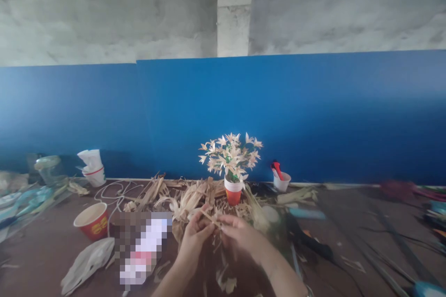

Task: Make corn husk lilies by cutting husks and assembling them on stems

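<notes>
Both hands meet low in the middle of the head view. My left hand (197, 232) pinches one end of a thin, pale strip of dried husk (209, 216). The fingers of my right hand (237, 231) close on its other end, close to the left fingertips. Just beyond them lies a loose heap of dried corn husks (191, 197). Behind this heap, a bunch of cream husk flowers (232, 155) on green stems stands upright in a red and white paper cup (233, 192).
A red paper bowl (92, 222), a white cable (120, 191) and a pale crumpled piece (88, 262) lie left. At right are a white cup (281, 182) holding a red-handled tool, and a dark tool (310, 239). A blue panel (278, 102) borders the table's back.
</notes>
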Action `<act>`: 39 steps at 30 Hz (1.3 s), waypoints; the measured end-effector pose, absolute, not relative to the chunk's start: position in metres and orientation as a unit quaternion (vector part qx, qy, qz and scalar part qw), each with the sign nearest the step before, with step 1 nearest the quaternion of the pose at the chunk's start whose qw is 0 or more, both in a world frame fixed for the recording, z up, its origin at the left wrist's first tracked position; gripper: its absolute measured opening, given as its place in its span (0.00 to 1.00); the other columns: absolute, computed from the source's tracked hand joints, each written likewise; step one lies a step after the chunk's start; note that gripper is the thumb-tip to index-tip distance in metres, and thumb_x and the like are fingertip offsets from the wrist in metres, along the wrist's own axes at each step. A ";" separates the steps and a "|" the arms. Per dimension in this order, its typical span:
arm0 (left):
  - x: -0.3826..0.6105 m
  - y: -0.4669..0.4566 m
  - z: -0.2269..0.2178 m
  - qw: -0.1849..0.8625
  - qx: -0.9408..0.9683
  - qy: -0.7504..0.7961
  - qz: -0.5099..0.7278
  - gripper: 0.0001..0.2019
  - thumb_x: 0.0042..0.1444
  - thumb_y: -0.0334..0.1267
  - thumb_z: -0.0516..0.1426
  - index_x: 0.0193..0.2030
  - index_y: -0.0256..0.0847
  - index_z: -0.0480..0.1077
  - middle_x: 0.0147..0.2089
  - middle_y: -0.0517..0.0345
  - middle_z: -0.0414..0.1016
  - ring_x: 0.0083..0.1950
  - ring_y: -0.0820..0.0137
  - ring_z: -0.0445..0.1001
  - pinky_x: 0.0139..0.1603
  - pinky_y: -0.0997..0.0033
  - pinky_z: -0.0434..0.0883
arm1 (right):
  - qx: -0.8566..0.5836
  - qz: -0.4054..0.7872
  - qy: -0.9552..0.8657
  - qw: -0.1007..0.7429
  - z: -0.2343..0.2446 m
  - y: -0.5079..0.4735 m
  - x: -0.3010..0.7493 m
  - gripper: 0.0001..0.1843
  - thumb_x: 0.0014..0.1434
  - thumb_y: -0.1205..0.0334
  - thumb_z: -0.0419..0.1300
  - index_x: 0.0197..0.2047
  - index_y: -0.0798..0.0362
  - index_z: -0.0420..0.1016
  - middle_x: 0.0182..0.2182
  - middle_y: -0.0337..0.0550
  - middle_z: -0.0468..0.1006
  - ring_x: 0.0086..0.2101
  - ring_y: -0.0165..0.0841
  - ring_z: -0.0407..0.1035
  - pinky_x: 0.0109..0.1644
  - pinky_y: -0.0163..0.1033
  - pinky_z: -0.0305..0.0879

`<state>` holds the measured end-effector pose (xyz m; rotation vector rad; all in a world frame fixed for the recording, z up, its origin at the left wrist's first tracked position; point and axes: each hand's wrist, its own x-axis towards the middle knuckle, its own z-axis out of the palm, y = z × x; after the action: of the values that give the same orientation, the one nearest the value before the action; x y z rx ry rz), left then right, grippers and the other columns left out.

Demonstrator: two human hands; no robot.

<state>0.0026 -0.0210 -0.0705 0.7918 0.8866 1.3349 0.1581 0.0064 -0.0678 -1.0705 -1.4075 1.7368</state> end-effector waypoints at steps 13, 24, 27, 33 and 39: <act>0.007 -0.020 -0.077 0.554 0.397 0.466 0.564 0.18 0.40 0.49 0.64 0.19 0.36 0.67 0.16 0.64 0.64 0.20 0.78 0.59 0.21 0.78 0.55 | -0.401 0.494 -0.688 0.349 -0.058 -0.002 0.155 0.17 0.58 0.61 0.54 0.50 0.51 0.76 0.42 0.46 0.80 0.44 0.38 0.73 0.50 0.42 0.67; 0.011 -0.019 -0.088 0.567 0.295 0.488 0.595 0.19 0.35 0.50 0.66 0.18 0.36 0.67 0.15 0.64 0.63 0.18 0.77 0.60 0.20 0.77 0.57 | -0.545 0.030 -0.819 0.175 -0.073 -0.013 0.140 0.34 0.54 0.77 0.49 0.61 0.39 0.62 0.37 0.45 0.79 0.32 0.33 0.75 0.34 0.32 0.66; 0.009 -0.019 -0.086 0.545 0.320 0.501 0.591 0.19 0.36 0.51 0.66 0.18 0.36 0.68 0.15 0.62 0.66 0.17 0.77 0.62 0.20 0.77 0.57 | -0.583 0.069 -0.781 0.214 -0.067 -0.003 0.154 0.32 0.56 0.76 0.47 0.60 0.42 0.64 0.39 0.46 0.79 0.33 0.33 0.75 0.36 0.33 0.66; 0.007 -0.016 -0.082 0.536 0.433 0.484 0.539 0.19 0.41 0.52 0.64 0.21 0.36 0.70 0.17 0.60 0.69 0.19 0.75 0.64 0.21 0.76 0.58 | -0.505 0.351 -0.697 0.370 -0.060 0.009 0.161 0.20 0.58 0.58 0.52 0.50 0.59 0.72 0.28 0.44 0.77 0.30 0.35 0.71 0.33 0.35 0.65; -0.004 -0.009 -0.078 0.485 0.518 0.505 0.491 0.13 0.43 0.46 0.62 0.21 0.36 0.74 0.18 0.59 0.70 0.20 0.72 0.64 0.22 0.74 0.59 | -0.533 0.361 -0.689 0.332 -0.044 0.006 0.167 0.07 0.50 0.63 0.56 0.28 0.56 0.73 0.21 0.37 0.71 0.26 0.29 0.65 0.30 0.31 0.58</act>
<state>-0.0042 -0.0094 -0.0784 1.2619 1.2301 1.1959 0.1673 0.0061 -0.0443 -1.3929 -1.8004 0.9430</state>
